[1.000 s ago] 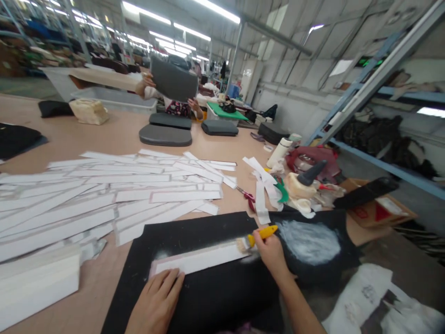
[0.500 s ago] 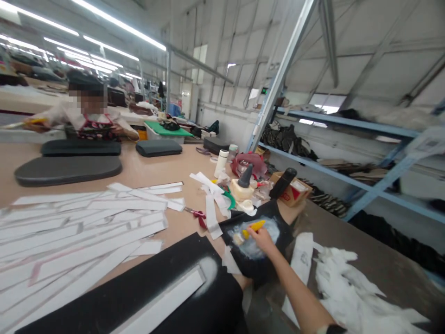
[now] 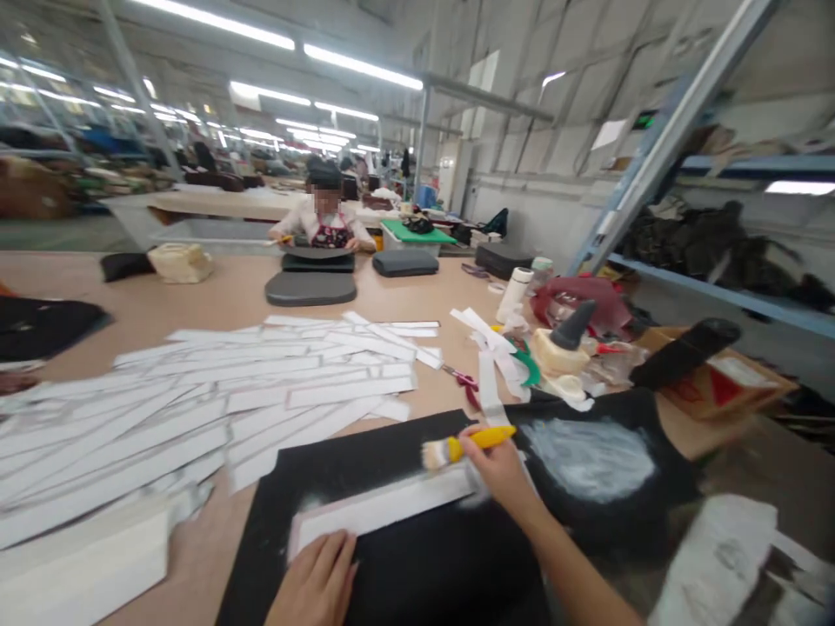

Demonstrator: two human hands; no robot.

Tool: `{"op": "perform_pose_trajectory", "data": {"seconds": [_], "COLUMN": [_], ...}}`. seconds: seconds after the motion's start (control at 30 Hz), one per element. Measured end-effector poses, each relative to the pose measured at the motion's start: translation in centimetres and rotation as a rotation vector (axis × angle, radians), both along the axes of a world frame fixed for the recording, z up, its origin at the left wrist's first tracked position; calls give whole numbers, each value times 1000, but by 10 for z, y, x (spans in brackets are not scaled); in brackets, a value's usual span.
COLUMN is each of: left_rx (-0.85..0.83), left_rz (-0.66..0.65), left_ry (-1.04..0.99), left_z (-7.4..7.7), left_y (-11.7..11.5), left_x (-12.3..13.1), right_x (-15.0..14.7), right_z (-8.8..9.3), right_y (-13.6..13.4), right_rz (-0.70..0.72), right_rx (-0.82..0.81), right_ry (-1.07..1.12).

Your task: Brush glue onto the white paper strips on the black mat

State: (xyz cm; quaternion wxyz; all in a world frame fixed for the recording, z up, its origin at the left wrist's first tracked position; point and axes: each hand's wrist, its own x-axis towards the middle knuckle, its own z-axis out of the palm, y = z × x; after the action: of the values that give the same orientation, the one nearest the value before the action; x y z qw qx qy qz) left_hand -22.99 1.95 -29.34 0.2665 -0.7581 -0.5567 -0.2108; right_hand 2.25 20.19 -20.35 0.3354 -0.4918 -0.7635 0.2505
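This is a big, bright work room with long lamps, and a long tan table point(image 3: 78, 291) fills most of the view. A black sheet point(image 3: 384, 578) lies on the near side of the table. A white paper strip point(image 3: 382, 509) lies on top of the black sheet, close to its far edge. The strip looks thin, light and bendy, so it may flop and could tear if pulled. It seems best to take it by its ends or long edges. The right hand point(image 3: 499, 469) is curled shut around the yellow handle of a brush point(image 3: 486, 439), and the bristles sit just over the strip. The left hand point(image 3: 313, 582) is open and holds nothing, with its fingers point(image 3: 336, 556) at the low end of the strip. I cannot tell how hard they press. Past the far edge of the black sheet lies a big heap of white paper strips point(image 3: 215, 391), with red scissors point(image 3: 464, 384) off to its right. To the right of the black sheet is a white smear point(image 3: 587, 461). Far past the black sheet, a co-worker point(image 3: 326, 209) sits at work.
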Motion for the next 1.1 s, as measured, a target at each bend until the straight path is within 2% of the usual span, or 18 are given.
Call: {"op": "perform_pose_trajectory", "data": {"seconds": [0.03,0.1,0.17,0.2,0.27,0.37,0.43,0.47,0.53,0.67,0.77,0.83,0.9,1.03,1.1], "left_rx": [9,1,-17,-22,-29,-51,-66,-70,-90,-128,-173,-220,-236,-216,-230], "left_rz": [43,96,118,124,135,165,192,200,203,194,189,177,169,170,168], "left_ry": [3,-2,-10,-20,-48,-102,-145,-162,-183,-202,-193,-179,-181,-208,-206], "left_z": [2,3,3,3,6,10,11,10,6,-5,-10,-9,-8,-4,-4], "left_y": [-1,-1,0,0,-1,-2,-2,-2,-1,4,6,5,5,4,4], "left_x": [5,12,17,19,20,23,27,30,37,47,48,46,46,46,46], "right_x": [-36,-90,-113,-111,-85,-25,-5,-6,-31,-122,-173,-191,-199,-202,-202], "right_z": [-5,-12,-17,-19,-20,-10,2,7,16,23,25,26,26,23,22], "right_y": [-18,-47,-58,-55,-38,-2,10,10,-1,-43,-56,-52,-46,-46,-49], "right_rz": [146,313,378,377,310,35,-22,3,164,704,976,1025,1001,1058,985], "right_rx": [-80,-157,-154,-132,-71,65,157,210,262,141,107,175,262,281,318], "right_ry": [94,182,133,80,-62,-319,-388,-404,-372,-175,-229,-325,-360,-382,-412]}}
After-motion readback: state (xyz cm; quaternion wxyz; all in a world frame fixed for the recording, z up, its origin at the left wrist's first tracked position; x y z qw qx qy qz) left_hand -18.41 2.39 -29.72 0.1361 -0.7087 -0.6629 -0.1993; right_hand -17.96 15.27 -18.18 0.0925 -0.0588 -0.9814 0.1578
